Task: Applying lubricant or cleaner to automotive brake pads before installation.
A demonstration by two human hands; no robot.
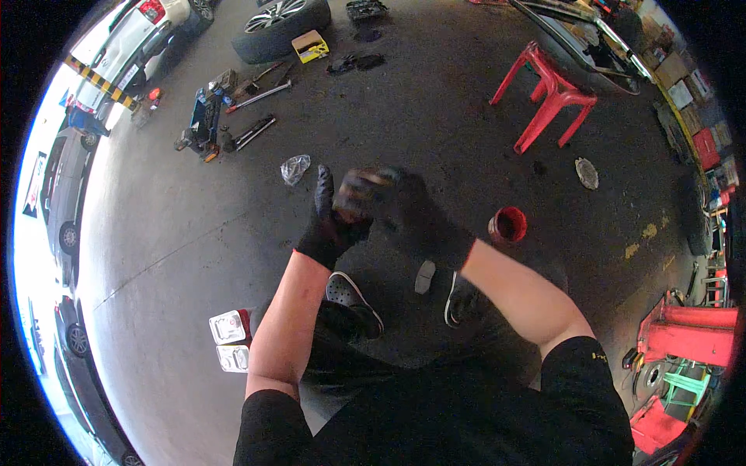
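Observation:
Both of my hands wear dark gloves with orange cuffs and meet in front of me above the floor. My left hand (334, 221) has its thumb raised, its other fingers curled around a small brownish-dark thing (362, 193) too blurred to name. From the right, my right hand (416, 213) reaches against that same thing, its fingers smeared by motion. Below, between my shoes, a flat grey brake pad (425, 276) lies on the floor. Right of my right hand stands an open red tub (507, 224) with a dark inside.
A crumpled clear plastic bag (294, 169) lies ahead. White blister packs (228, 328) rest by my left forearm. Farther off are a blue tool tray (205, 116), a long-handled wrench (260, 96), a yellow box (311, 46), a wheel (272, 48) and a red stool (548, 87).

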